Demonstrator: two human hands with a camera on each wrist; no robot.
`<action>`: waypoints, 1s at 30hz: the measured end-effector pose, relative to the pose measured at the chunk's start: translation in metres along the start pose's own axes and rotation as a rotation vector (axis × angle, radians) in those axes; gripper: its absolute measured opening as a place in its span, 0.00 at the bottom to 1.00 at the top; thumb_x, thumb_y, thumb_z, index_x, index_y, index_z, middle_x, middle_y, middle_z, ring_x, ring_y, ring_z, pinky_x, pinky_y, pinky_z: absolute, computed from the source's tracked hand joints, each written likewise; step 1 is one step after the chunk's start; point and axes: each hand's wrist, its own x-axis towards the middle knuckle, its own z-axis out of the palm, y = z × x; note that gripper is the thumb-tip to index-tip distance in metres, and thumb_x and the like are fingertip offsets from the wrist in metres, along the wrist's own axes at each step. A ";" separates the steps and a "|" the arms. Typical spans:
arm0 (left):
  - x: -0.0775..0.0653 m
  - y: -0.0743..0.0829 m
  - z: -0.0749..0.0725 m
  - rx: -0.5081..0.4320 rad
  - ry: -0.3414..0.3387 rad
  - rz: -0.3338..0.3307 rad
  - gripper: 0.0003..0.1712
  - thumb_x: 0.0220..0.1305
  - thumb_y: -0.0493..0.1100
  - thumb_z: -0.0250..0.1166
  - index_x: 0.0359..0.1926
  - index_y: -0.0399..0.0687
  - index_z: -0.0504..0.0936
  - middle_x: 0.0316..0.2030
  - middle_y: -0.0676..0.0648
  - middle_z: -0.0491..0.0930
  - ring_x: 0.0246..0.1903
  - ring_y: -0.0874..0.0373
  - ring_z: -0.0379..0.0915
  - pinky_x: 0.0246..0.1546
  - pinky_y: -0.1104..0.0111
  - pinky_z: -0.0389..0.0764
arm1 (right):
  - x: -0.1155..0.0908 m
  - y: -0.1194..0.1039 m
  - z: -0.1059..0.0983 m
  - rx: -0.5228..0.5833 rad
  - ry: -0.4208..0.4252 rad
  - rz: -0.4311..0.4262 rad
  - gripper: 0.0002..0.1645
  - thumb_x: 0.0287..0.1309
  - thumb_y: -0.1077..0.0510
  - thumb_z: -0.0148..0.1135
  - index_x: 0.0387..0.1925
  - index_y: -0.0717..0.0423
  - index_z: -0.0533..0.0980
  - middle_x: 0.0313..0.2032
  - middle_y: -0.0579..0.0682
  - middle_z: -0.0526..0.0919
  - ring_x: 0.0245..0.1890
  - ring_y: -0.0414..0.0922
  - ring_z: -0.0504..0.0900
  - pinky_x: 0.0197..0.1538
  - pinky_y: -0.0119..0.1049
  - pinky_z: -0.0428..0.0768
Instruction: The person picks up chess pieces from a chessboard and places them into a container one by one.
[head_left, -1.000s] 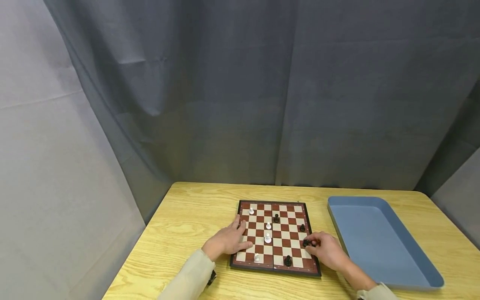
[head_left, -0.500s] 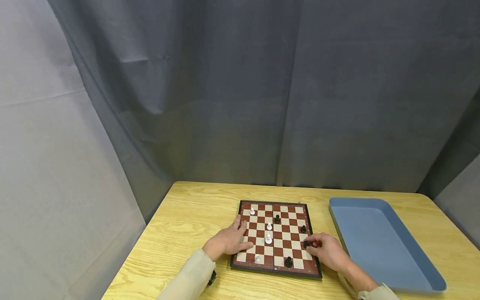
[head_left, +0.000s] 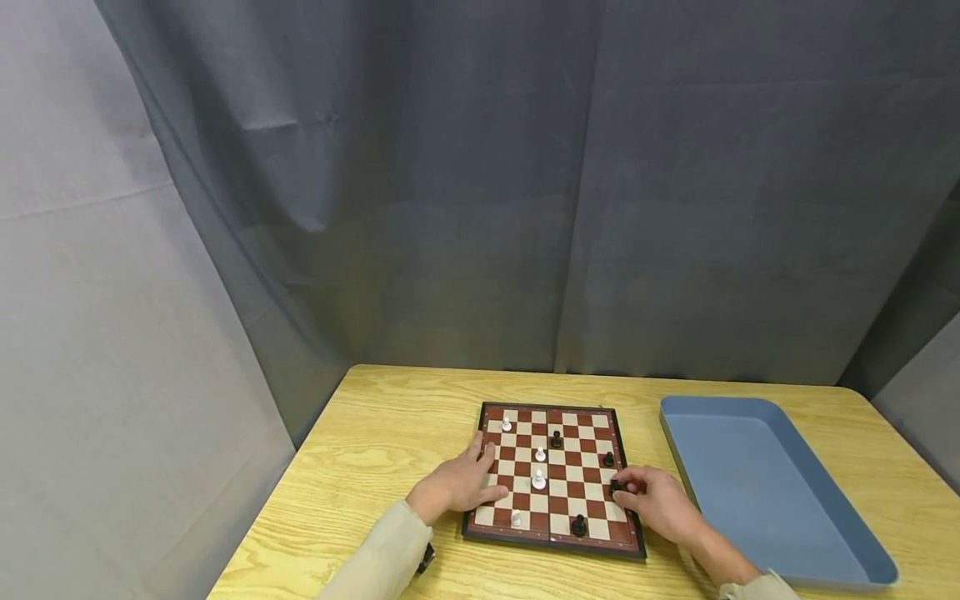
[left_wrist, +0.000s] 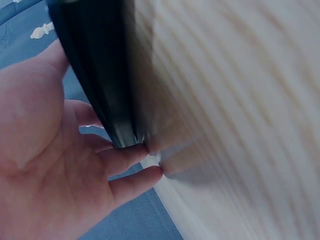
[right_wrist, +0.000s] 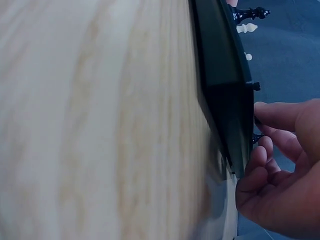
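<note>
A red-and-cream chessboard (head_left: 575,475) lies on the table with several white and black pieces standing on it. My left hand (head_left: 461,482) rests on its left edge, fingers spread and thumb over the squares. In the left wrist view those fingers (left_wrist: 131,186) touch the dark side of the board and the table. At the right edge of the board, my right hand (head_left: 652,497) pinches a black chess piece (head_left: 617,486) between thumb and fingers. Its exact kind is hidden by the fingertips. Nearby stand a black pawn (head_left: 608,459) and a larger black piece (head_left: 579,526).
To the right of the board sits a blue-grey tray (head_left: 765,492), close to my right forearm. White pawns (head_left: 540,454) and a larger white piece (head_left: 538,480) stand near the board's middle fold. A grey curtain (head_left: 465,208) hangs behind the wooden table (head_left: 390,417).
</note>
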 end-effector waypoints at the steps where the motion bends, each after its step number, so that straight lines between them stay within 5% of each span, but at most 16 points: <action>1: 0.000 0.000 0.000 0.001 -0.001 0.000 0.47 0.65 0.69 0.47 0.73 0.44 0.52 0.73 0.38 0.39 0.68 0.47 0.52 0.48 0.62 0.76 | 0.000 0.000 0.000 0.005 -0.002 -0.003 0.12 0.57 0.62 0.64 0.43 0.62 0.79 0.31 0.49 0.72 0.28 0.45 0.66 0.26 0.37 0.68; 10: 0.000 -0.001 0.000 0.010 -0.006 0.007 0.48 0.64 0.69 0.47 0.73 0.43 0.51 0.73 0.38 0.39 0.68 0.47 0.52 0.44 0.64 0.78 | 0.000 -0.010 -0.008 0.016 0.009 -0.031 0.16 0.58 0.62 0.64 0.48 0.63 0.78 0.35 0.48 0.80 0.31 0.43 0.77 0.28 0.37 0.75; 30: -0.001 0.000 -0.001 0.005 -0.006 0.003 0.47 0.65 0.69 0.47 0.74 0.44 0.51 0.73 0.38 0.39 0.67 0.47 0.54 0.41 0.63 0.78 | 0.000 -0.029 -0.041 0.064 0.006 -0.141 0.15 0.60 0.62 0.62 0.48 0.65 0.77 0.35 0.50 0.79 0.35 0.46 0.77 0.32 0.38 0.76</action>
